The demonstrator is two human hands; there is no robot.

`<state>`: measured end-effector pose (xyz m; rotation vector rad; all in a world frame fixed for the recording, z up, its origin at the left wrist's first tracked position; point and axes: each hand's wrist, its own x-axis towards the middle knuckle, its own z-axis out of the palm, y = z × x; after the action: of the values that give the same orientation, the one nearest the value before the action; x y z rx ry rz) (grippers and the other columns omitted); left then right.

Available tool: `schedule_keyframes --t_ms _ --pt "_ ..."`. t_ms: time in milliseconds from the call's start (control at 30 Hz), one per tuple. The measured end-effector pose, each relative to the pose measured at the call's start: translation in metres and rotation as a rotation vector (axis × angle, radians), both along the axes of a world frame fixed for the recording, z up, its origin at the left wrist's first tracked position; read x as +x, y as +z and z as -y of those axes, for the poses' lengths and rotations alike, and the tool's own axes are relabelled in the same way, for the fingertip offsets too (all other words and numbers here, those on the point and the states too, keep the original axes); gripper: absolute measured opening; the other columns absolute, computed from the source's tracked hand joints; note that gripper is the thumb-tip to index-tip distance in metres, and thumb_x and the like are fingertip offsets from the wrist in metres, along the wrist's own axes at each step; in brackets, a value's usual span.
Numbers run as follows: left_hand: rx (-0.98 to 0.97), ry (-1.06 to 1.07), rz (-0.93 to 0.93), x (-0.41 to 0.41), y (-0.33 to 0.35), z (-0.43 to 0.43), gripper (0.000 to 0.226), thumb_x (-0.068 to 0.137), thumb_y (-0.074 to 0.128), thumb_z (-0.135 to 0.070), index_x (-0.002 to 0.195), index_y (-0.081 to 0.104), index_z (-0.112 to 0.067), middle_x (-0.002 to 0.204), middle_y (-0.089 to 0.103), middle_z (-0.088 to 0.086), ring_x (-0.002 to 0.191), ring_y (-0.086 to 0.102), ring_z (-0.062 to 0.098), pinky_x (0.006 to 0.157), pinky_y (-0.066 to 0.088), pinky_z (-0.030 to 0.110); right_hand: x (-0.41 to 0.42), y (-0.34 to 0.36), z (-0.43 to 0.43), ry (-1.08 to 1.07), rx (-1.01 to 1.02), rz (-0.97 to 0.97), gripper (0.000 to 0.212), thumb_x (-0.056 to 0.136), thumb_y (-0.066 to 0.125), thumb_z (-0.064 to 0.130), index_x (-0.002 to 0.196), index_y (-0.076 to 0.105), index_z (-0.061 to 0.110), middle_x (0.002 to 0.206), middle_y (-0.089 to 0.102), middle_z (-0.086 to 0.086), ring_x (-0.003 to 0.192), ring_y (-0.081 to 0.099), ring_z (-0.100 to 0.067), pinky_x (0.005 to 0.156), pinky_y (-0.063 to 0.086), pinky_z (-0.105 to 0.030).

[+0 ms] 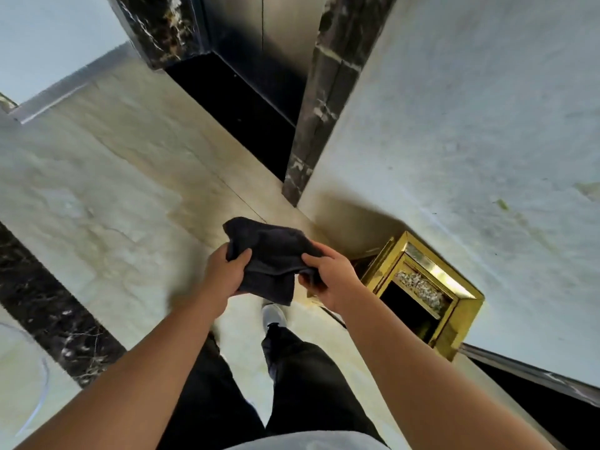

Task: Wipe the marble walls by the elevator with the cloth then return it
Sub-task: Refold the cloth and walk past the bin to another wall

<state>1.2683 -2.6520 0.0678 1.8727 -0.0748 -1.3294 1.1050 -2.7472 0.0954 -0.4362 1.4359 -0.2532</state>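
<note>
Left hand (224, 272) and right hand (331, 277), each pinching a side of the dark cloth (269, 254) held above the floor (113, 190), apparently folded, likely light, soft and limp, best gripped by bunched edges; pale marble wall (470, 125) rightward, gold bin (454, 319) at its foot.

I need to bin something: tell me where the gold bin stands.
The gold bin stands on the floor against the pale marble wall, lower right in the head view, just beyond the right hand.
</note>
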Motion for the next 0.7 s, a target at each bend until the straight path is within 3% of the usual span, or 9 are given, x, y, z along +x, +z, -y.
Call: schedule_keyframes --t_ms 67,133,233,367,467,567,700 --pt "0.05 -0.134 -0.001 0.024 -0.018 0.024 0.017 0.092 0.064 -0.028 0.108 0.061 -0.024 0.115 0.066 0.012 0.102 0.066 0.036 0.072 0.061 0.047 0.016 -0.013 0.013 -0.075 -0.013 -0.067 0.029 0.093 0.058 -0.002 0.108 0.072 0.019 0.113 0.065 -0.017 0.091 0.064 -0.028 0.066 0.058 -0.032" --pt "0.083 -0.254 0.014 0.039 -0.036 0.041 0.017 0.091 0.064 -0.03 0.107 0.061 -0.024 0.111 0.067 0.01 0.101 0.066 0.034 0.078 0.06 0.053 0.027 -0.03 0.021 -0.133 -0.025 -0.107 0.03 0.093 0.057 -0.003 0.109 0.072 0.018 0.114 0.066 -0.021 0.078 0.064 -0.026 0.056 0.054 -0.029" --pt "0.129 -0.53 0.156 0.068 -0.08 0.073 0.026 0.091 0.062 -0.033 0.11 0.06 -0.016 0.11 0.067 0.01 0.102 0.064 0.034 0.086 0.056 0.046 0.05 -0.077 0.026 -0.234 -0.042 -0.162 0.031 0.092 0.057 -0.003 0.113 0.07 0.017 0.114 0.068 -0.024 0.071 0.062 -0.026 0.048 0.049 -0.026" --pt "0.157 -0.818 0.242 0.109 -0.156 0.106 0.02 0.09 0.062 -0.032 0.095 0.058 -0.013 0.095 0.064 0.009 0.094 0.062 0.033 0.072 0.04 0.032 0.083 -0.159 0.024 -0.365 -0.006 -0.227 0.031 0.093 0.057 -0.003 0.114 0.069 0.016 0.107 0.07 -0.016 0.082 0.066 -0.029 0.052 0.053 -0.027" --pt "0.204 -0.852 0.236 0.133 -0.223 0.124 0.02 0.085 0.068 -0.032 0.089 0.06 -0.014 0.091 0.067 0.011 0.09 0.065 0.035 0.07 0.045 0.034 0.102 -0.22 0.029 -0.398 0.001 -0.23 0.03 0.092 0.058 -0.004 0.112 0.07 0.014 0.1 0.07 -0.018 0.068 0.064 -0.028 0.054 0.052 -0.03" --pt "0.193 -0.916 0.224 0.13 -0.317 0.152 0.023 0.085 0.067 -0.031 0.096 0.065 -0.01 0.094 0.069 0.013 0.091 0.067 0.035 0.072 0.051 0.038 0.108 -0.312 0.043 -0.407 -0.04 -0.311 0.03 0.09 0.061 -0.002 0.112 0.07 0.016 0.097 0.07 -0.017 0.064 0.062 -0.029 0.054 0.051 -0.032" --pt "0.137 -1.069 0.249 0.094 -0.444 0.182 0.034 0.09 0.061 -0.034 0.111 0.061 -0.008 0.102 0.065 0.008 0.102 0.063 0.035 0.081 0.048 0.035 0.086 -0.439 0.07 -0.274 -0.133 -0.6 0.031 0.087 0.063 0.004 0.109 0.073 0.023 0.094 0.072 -0.01 0.067 0.069 -0.026 0.058 0.059 -0.033"
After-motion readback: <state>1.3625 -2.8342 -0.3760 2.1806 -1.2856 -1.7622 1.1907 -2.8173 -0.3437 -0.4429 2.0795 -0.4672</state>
